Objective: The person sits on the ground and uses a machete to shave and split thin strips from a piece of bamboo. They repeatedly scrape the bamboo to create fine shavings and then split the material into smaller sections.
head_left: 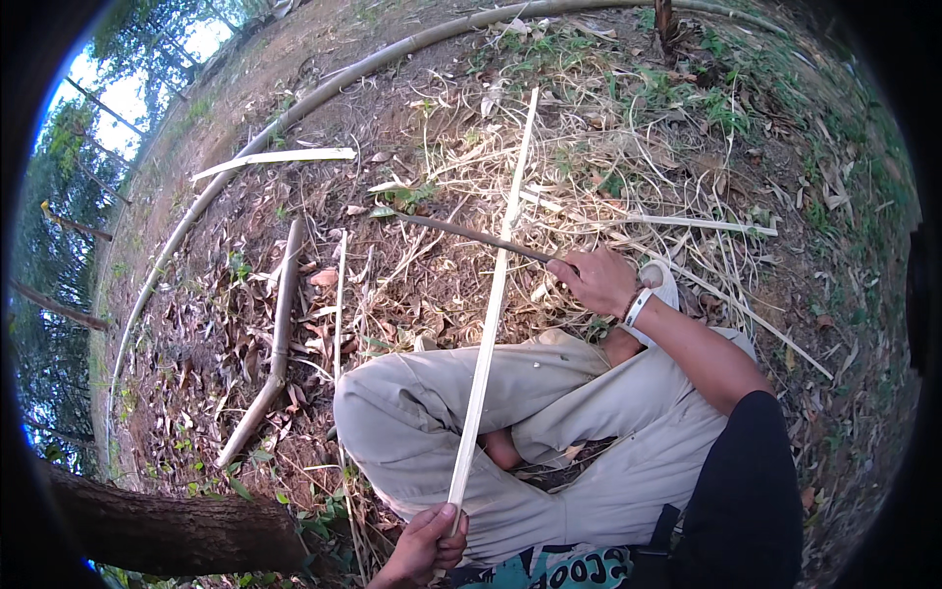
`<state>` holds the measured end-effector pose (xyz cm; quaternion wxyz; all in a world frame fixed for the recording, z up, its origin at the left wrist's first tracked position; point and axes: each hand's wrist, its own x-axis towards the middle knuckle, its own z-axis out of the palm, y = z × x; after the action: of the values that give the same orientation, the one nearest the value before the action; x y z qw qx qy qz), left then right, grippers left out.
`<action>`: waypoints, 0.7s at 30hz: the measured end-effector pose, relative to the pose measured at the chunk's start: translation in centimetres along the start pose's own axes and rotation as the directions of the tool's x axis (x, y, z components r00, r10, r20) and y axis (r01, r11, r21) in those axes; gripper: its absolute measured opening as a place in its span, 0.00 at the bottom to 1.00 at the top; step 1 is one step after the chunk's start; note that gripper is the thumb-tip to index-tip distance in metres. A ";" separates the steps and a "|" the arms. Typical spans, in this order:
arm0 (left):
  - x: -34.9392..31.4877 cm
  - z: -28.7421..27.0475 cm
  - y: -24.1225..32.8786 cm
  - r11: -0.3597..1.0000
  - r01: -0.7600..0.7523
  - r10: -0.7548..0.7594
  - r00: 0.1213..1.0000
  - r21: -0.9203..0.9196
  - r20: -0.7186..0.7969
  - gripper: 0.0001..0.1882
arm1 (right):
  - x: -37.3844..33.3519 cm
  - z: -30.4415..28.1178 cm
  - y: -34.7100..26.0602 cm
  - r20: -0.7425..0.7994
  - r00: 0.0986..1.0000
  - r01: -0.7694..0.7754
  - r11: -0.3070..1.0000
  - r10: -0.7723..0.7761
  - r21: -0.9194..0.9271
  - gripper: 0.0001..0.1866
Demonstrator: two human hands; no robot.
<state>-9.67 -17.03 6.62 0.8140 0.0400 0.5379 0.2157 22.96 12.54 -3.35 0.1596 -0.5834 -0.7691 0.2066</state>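
From where I stand, the person sits cross-legged on the ground, left hand (432, 540) curled closed around the near end of a long pale strip (494, 312), right hand (597, 280) wrapped tight about the end of a dark, narrow blade (461, 231). The strip runs from beside the lap, over the folded trouser leg (422, 388), and out above a litter of pale curls (589, 162); whether it actually rests on the leg I can't tell. Gripping it at one end presumably keeps the fingers well clear of the edge and leaves the length bare. The blade crosses it beyond the shin, pointing leftward, probably so the right arm can work out in front; which lies uppermost is hard to say. A bent pole piece (280, 339) and a short split slat (285, 156) lie off to the left, seemingly just set aside.
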 end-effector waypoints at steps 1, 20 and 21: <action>-0.8 2.0 0.5 0.999 -0.028 0.031 0.996 0.039 -0.088 0.18 | -1.0 0.3 -0.6 0.008 0.995 0.104 0.994 -0.104 -0.024 0.31; -3.1 1.0 -0.6 0.994 -0.027 0.037 0.995 0.107 -0.091 0.27 | 3.1 -0.8 5.9 0.086 0.993 -0.069 0.983 0.085 -0.168 0.33; -3.3 1.2 -0.4 0.994 -0.030 0.039 0.996 0.105 -0.080 0.27 | 3.4 -1.2 5.3 0.071 0.996 -0.039 0.978 0.054 -0.203 0.34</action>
<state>-9.59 -18.50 9.81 0.7841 0.0827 0.5806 0.2029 27.08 17.21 -4.99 0.0654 -0.6060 -0.7777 0.1534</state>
